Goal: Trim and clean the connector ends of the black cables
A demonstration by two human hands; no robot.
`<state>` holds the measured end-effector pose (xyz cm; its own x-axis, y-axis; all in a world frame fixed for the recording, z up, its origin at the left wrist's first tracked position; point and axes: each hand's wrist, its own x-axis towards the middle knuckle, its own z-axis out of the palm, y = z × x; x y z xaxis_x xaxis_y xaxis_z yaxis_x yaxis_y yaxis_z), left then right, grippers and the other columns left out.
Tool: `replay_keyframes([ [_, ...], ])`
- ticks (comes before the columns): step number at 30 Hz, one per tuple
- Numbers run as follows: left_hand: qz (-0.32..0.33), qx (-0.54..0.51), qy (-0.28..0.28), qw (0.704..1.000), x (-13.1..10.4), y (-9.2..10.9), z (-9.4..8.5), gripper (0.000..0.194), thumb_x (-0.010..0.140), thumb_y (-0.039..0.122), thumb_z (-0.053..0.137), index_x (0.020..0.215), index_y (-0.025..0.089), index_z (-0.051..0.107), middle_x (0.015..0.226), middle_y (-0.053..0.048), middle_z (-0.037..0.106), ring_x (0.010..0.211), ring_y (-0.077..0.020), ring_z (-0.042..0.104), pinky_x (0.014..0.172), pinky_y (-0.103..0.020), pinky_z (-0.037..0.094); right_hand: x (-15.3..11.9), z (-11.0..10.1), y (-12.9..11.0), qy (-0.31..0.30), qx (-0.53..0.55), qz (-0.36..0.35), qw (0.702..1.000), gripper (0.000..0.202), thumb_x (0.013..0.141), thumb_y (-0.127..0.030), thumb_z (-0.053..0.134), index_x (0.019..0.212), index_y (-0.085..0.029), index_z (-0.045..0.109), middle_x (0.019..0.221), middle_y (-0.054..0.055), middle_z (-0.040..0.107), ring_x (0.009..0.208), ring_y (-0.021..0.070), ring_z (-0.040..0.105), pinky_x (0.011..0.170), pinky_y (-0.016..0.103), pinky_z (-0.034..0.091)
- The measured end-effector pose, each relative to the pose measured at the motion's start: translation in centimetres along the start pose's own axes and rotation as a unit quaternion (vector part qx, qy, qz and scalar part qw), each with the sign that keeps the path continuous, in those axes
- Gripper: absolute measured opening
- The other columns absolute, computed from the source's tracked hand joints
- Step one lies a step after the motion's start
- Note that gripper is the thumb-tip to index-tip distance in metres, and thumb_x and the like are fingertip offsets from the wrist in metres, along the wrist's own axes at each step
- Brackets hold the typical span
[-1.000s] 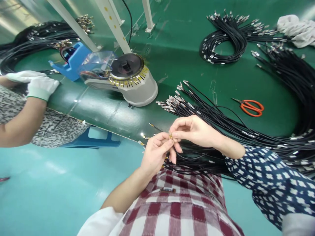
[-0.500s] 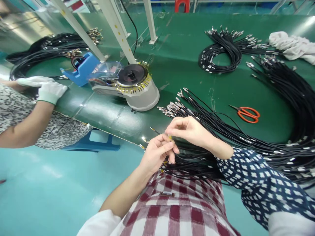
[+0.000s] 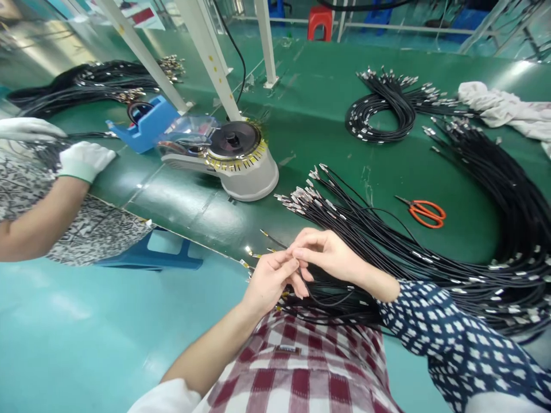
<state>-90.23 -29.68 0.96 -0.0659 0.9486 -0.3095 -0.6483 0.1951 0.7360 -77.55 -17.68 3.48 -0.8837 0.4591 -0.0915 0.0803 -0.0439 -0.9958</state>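
Observation:
My left hand (image 3: 275, 276) pinches a thin black cable (image 3: 303, 282) near the table's front edge. Against its fingertips, my right hand (image 3: 325, 252) is closed in a pinch; what lies between its fingers is too small to make out. Below both hands, more black cables (image 3: 340, 298) lie across the lap and table edge. Yellow-marked cable ends (image 3: 253, 253) stick out left of my left hand. Behind my right hand a long bundle of black cables with silver connectors (image 3: 307, 198) stretches to the right.
A grey round dispenser (image 3: 252, 180) with yellow strips stands beside a blue tape holder (image 3: 150, 123). Orange-handled scissors (image 3: 426, 214), a coiled bundle (image 3: 381, 117) and white cloth (image 3: 495, 106) lie on the green table (image 3: 310, 115). At left, a co-worker's gloved hand (image 3: 86, 160) rests near cables.
My hands have come closer together, and the yellow piece seen at my fingertips no longer shows. The co-worker's gloved hands have moved apart. The view has shifted slightly.

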Motion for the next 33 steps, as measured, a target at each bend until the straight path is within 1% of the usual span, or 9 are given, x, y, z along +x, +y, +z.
replay_keyframes([
  [4, 0.025, 0.036, 0.069, 0.997, -0.2, 0.5, -0.3, 0.029, 0.08, 0.038, 0.075, 0.079, 0.01, 0.068, 0.065, -0.006, 0.072, 0.043, -0.0135, 0.065, 0.042, -0.019, 0.052, 0.0, -0.8, -1.0, 0.041, -0.109, -0.005, 0.993, 0.023, 0.088, -0.03, 0.063, 0.106, -0.018, 0.072, 0.098, 0.006, 0.069, 0.084, 0.0167, 0.062, 0.07, 0.029, 0.046],
  [12, 0.104, 0.16, 0.135, 0.972, -0.1, 1.0, -0.8, 0.035, 0.086, 0.045, 0.066, 0.086, 0.01, 0.067, 0.08, -0.012, 0.074, 0.052, -0.0144, 0.066, 0.041, -0.02, 0.044, 4.7, -3.3, -3.0, 0.095, -0.138, -0.047, 0.985, 0.027, 0.087, -0.037, 0.063, 0.102, -0.017, 0.072, 0.102, 0.008, 0.073, 0.087, 0.0206, 0.065, 0.077, 0.035, 0.051],
  [18, 0.123, 0.16, 0.122, 0.972, -0.9, 0.8, -1.5, 0.029, 0.088, 0.041, 0.065, 0.089, 0.012, 0.068, 0.079, -0.008, 0.071, 0.056, -0.0138, 0.064, 0.052, -0.024, 0.049, 4.5, -5.1, -2.5, 0.164, -0.193, -0.053, 0.966, 0.024, 0.088, -0.036, 0.062, 0.1, -0.017, 0.07, 0.1, 0.007, 0.074, 0.086, 0.02, 0.067, 0.079, 0.034, 0.051],
  [21, 0.096, 0.207, 0.129, 0.965, -1.4, 0.6, -2.0, 0.029, 0.088, 0.042, 0.063, 0.087, 0.013, 0.067, 0.073, -0.006, 0.068, 0.053, -0.0142, 0.062, 0.048, -0.024, 0.045, 2.6, -5.1, -1.7, 0.165, -0.377, -0.028, 0.911, 0.016, 0.089, -0.032, 0.062, 0.094, -0.02, 0.071, 0.093, 0.004, 0.072, 0.079, 0.0184, 0.065, 0.071, 0.031, 0.047],
  [23, 0.098, 0.305, 0.158, 0.934, -1.8, 0.6, -2.4, 0.027, 0.089, 0.04, 0.061, 0.084, 0.014, 0.067, 0.066, -0.003, 0.063, 0.052, -0.0132, 0.057, 0.049, -0.024, 0.042, 1.4, -4.7, -1.0, 0.151, -0.53, -0.004, 0.835, 0.013, 0.088, -0.032, 0.065, 0.09, -0.02, 0.071, 0.089, 0.005, 0.071, 0.076, 0.0199, 0.064, 0.065, 0.031, 0.043],
  [25, 0.134, 0.442, 0.199, 0.864, -2.1, 0.7, -2.9, 0.021, 0.087, 0.037, 0.063, 0.083, 0.017, 0.066, 0.067, -0.001, 0.058, 0.058, -0.0141, 0.054, 0.056, -0.026, 0.042, 0.6, -4.2, -0.3, 0.147, -0.637, 0.012, 0.756, 0.015, 0.087, -0.033, 0.068, 0.089, -0.018, 0.07, 0.089, 0.009, 0.07, 0.078, 0.0229, 0.063, 0.063, 0.033, 0.04],
  [27, 0.183, 0.557, 0.239, 0.774, -2.3, 0.8, -3.3, 0.017, 0.083, 0.034, 0.068, 0.09, 0.018, 0.066, 0.077, -0.002, 0.057, 0.071, -0.0177, 0.053, 0.067, -0.03, 0.043, 0.2, -4.0, 0.3, 0.152, -0.67, 0.022, 0.727, 0.014, 0.088, -0.031, 0.066, 0.088, -0.018, 0.069, 0.09, 0.01, 0.069, 0.078, 0.0234, 0.063, 0.062, 0.033, 0.037],
  [30, 0.233, 0.608, 0.257, 0.714, -2.1, 1.2, -3.3, 0.027, 0.08, 0.033, 0.071, 0.102, 0.019, 0.064, 0.09, -0.005, 0.057, 0.085, -0.0221, 0.054, 0.08, -0.035, 0.043, 0.2, -4.2, 0.3, 0.173, -0.601, 0.048, 0.779, 0.011, 0.089, -0.029, 0.065, 0.081, -0.022, 0.066, 0.087, 0.004, 0.069, 0.073, 0.0195, 0.062, 0.059, 0.031, 0.036],
  [33, 0.233, 0.534, 0.206, 0.786, -1.3, 1.6, -2.4, 0.013, 0.086, 0.029, 0.064, 0.094, 0.019, 0.067, 0.086, -0.004, 0.058, 0.079, -0.0182, 0.055, 0.074, -0.031, 0.044, -0.3, -4.3, -0.4, 0.168, -0.458, 0.048, 0.871, 0.011, 0.089, -0.031, 0.064, 0.082, -0.022, 0.063, 0.08, 0.0, 0.068, 0.067, 0.0162, 0.06, 0.06, 0.029, 0.04],
])
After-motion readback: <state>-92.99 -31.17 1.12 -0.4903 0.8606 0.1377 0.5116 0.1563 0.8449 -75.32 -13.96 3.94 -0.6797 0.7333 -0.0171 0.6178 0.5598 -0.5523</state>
